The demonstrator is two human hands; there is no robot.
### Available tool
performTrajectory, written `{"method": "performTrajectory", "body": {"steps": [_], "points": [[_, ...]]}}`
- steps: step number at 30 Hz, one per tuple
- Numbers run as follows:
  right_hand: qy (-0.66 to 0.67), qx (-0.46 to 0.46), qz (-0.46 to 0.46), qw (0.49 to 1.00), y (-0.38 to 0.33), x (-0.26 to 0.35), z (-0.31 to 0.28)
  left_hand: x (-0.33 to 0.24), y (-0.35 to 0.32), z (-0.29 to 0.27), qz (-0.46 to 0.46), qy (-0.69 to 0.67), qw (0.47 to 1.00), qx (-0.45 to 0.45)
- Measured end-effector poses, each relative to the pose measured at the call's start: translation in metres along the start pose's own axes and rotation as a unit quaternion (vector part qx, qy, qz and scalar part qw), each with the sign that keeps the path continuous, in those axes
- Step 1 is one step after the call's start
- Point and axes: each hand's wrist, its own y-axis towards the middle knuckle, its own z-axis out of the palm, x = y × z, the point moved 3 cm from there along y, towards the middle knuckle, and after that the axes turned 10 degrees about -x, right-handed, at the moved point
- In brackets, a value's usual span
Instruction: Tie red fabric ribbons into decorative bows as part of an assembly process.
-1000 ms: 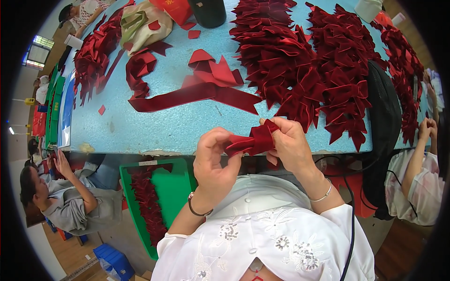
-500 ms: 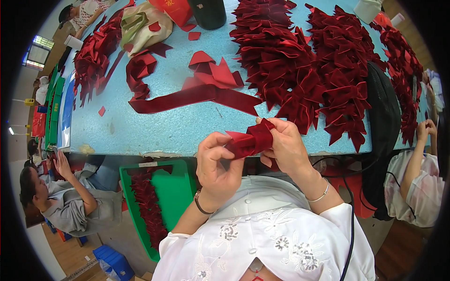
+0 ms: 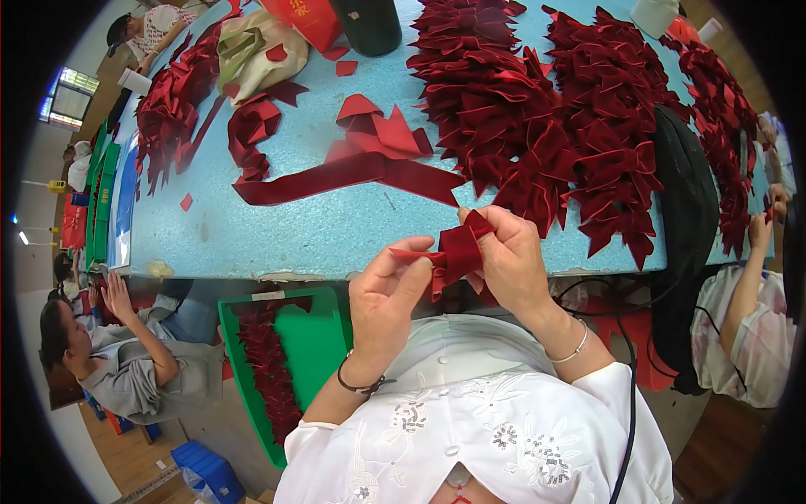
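Observation:
A folded dark-red velvet ribbon is held between my two hands, just off the table's near edge. My left hand pinches its left end between thumb and fingers, with a lighter red tail poking out above. Gripping the right end, my right hand has its fingers bent behind the velvet, partly hidden. Beyond my hands a long red ribbon strip lies across the blue tabletop, its left end curled, with a loosely folded red piece behind it.
Rows of finished velvet bows cover the table's right side; another bow pile sits far left. A green tray with bows stands below the edge. A black bag hangs at right. A dark cup stands at the back. Co-workers sit on both sides.
My left thumb and fingers have closed onto the ribbon's left end, and its loop there is now pinched flat. My right hand keeps its grip, shifting little.

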Motion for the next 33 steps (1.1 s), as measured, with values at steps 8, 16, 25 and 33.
{"method": "performTrajectory", "body": {"steps": [8, 16, 25, 33], "points": [[-0.049, 0.0, -0.05, 0.998, -0.001, 0.002, -0.004, -0.002, 0.01, -0.002, 0.107, 0.065, 0.992, -0.007], [-0.061, -0.003, -0.088, 0.994, -0.001, 0.001, -0.006, -0.001, 0.011, 0.001, 0.084, 0.069, 0.993, -0.036], [-0.017, -0.003, -0.049, 0.999, 0.0, 0.004, -0.01, -0.008, 0.011, 0.005, 0.122, 0.022, 0.992, 0.032], [0.074, -0.006, -0.054, 0.996, -0.003, -0.001, -0.01, 0.005, 0.004, 0.006, 0.257, 0.097, 0.961, -0.034]]}}
